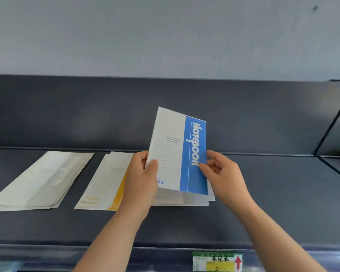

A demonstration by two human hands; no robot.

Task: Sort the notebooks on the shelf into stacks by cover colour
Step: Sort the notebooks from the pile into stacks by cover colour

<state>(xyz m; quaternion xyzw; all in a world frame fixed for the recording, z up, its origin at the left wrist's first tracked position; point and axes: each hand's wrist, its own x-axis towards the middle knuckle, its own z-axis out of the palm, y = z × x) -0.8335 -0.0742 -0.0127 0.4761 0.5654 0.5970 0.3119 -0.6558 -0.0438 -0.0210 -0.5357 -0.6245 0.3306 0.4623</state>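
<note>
A notebook with a white and blue cover (pixel 177 152) is held tilted up above the shelf. My left hand (pixel 141 179) grips its left edge, thumb on the cover. My right hand (pixel 222 175) pinches its right edge at the blue band. Beneath it lies a flat pile of notebooks (pixel 185 199), mostly hidden. To the left sits a stack with a yellow band on the top cover (pixel 106 183), partly behind my left hand. Further left is a stack with pale grey-white covers (pixel 43 179).
The dark grey shelf (pixel 283 203) has a raised back panel and a front lip. A green and yellow price label with a red arrow (pixel 217 262) is fixed on the front edge. A divider edge runs at the far right (pixel 332 165).
</note>
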